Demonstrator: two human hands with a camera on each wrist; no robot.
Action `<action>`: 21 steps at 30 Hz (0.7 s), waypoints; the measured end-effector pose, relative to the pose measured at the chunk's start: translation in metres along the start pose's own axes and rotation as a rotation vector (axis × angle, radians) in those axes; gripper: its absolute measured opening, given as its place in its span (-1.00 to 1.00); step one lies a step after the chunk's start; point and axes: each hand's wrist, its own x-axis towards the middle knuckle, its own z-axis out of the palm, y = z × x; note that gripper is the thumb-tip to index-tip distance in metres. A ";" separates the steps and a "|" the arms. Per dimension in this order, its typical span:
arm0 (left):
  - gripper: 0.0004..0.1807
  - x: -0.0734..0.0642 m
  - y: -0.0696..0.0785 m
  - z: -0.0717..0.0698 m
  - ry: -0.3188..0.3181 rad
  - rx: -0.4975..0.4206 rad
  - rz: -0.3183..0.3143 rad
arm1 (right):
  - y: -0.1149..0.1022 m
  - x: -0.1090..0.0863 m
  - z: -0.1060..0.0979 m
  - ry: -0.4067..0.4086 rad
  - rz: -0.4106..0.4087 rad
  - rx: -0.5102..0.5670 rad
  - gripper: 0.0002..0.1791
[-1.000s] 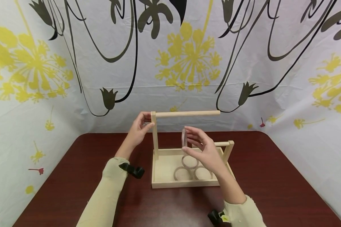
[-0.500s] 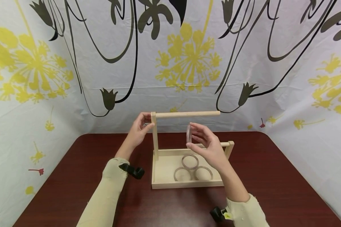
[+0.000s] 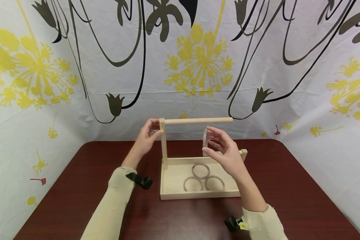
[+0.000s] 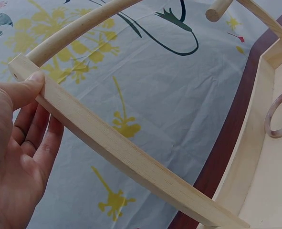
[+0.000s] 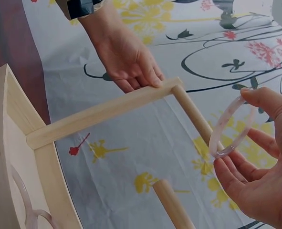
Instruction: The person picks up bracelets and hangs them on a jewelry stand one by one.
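Observation:
In the head view my right hand [image 3: 225, 151] pinches a pale, translucent bangle [image 3: 205, 138] between thumb and fingertips. It stands upright, edge-on to the head camera, just below the upper rod [image 3: 198, 120] of a wooden stand. In the right wrist view the bangle [image 5: 226, 126] overlaps that rod [image 5: 193, 109]. My left hand [image 3: 147, 135] grips the top of the tall post [image 3: 164, 143], thumb in front and fingers behind, as the left wrist view shows on the post [image 4: 117, 143]. Three similar bangles [image 3: 200, 163] lie flat in the stand's tray [image 3: 174, 176].
A shorter post [image 3: 243, 155] at the tray's right carries a lower rod [image 5: 174, 205], partly behind my right hand in the head view. The stand rests on a dark red table [image 3: 108, 186]. Behind it hangs a white cloth [image 3: 138, 80] with flower prints.
My right hand has moved right and slightly up with the bangle, below the upper rod. The left hand stays on the post, and the bangles in the tray have not moved.

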 end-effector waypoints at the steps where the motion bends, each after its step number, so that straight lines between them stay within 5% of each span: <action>1: -0.65 0.000 0.000 0.000 0.001 0.001 0.000 | 0.000 0.000 -0.001 0.004 0.000 -0.001 -0.30; 21: -0.65 0.000 0.002 0.000 0.005 0.003 0.007 | -0.003 0.009 -0.014 0.053 0.032 -0.022 -0.31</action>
